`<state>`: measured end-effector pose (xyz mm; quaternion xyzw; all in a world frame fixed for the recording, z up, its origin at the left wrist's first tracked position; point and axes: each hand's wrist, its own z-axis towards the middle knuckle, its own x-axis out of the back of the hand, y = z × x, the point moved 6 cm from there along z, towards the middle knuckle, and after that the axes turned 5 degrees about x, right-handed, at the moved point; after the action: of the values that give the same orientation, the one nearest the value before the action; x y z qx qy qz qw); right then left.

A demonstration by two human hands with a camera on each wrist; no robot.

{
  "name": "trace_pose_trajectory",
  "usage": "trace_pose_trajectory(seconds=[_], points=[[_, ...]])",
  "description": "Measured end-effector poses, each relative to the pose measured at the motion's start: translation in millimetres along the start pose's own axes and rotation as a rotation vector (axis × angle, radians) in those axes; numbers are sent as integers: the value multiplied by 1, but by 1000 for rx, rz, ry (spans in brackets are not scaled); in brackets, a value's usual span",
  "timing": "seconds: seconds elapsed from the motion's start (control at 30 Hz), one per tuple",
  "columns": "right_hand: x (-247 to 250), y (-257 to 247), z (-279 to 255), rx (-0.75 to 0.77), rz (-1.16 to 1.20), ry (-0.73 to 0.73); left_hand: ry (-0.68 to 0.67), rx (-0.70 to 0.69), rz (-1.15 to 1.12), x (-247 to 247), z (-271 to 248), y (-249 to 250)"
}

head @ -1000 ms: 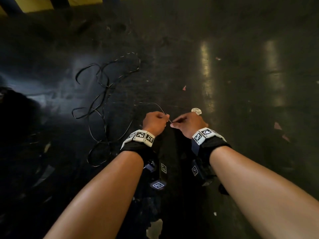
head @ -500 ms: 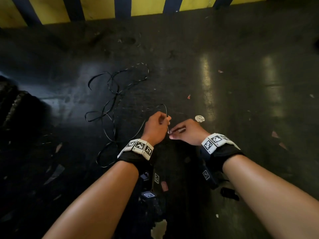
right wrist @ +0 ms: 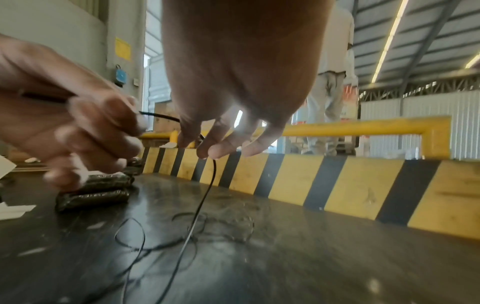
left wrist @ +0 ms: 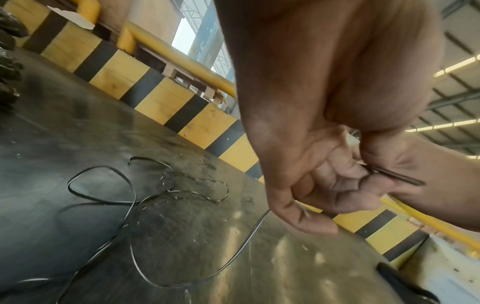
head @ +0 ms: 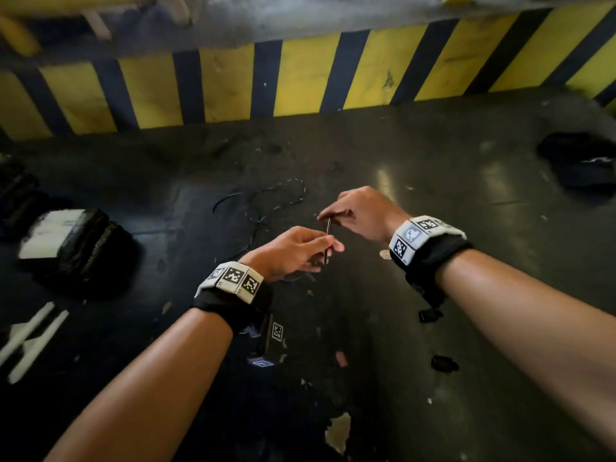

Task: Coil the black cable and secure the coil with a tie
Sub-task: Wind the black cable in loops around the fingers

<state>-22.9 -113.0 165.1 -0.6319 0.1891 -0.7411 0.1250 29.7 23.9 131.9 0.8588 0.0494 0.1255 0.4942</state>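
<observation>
A thin black cable (head: 260,208) lies in loose tangled loops on the dark floor (head: 433,195), left of and beyond my hands. My left hand (head: 328,243) pinches a short stretch of the cable (head: 328,233) between thumb and fingertips. My right hand (head: 325,216), just above and to the right, pinches the same stretch at its upper part. In the left wrist view the cable's end (left wrist: 394,176) pokes out of my left hand (left wrist: 363,174). In the right wrist view the cable (right wrist: 207,185) hangs from my right hand (right wrist: 205,148) down to the floor loops.
A yellow-and-black striped barrier (head: 300,78) borders the floor at the back. Black wrapped bundles (head: 83,248) lie at the left and a black object (head: 580,161) at the far right. A small white disc (head: 385,254) lies near my right wrist. Beyond the yellow rail (right wrist: 363,125) stands a person (right wrist: 332,82).
Both hands have risen off the floor and the right hand has moved up and away from the left, with cable drawn between them. The head view has tilted up toward the barrier.
</observation>
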Motion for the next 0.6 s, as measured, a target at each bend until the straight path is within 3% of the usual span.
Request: trace_pose_trajectory(seconds=[0.17,0.4,0.6], points=[[11,-50,15,47,-24,109,-206,-27,-237,18,-52,4],[0,-94,18,-17,84,202,-369,-109,-246,51,-108,6],[-62,-100,-8,-250,334,133,-467,-276,-317,70,-131,19]])
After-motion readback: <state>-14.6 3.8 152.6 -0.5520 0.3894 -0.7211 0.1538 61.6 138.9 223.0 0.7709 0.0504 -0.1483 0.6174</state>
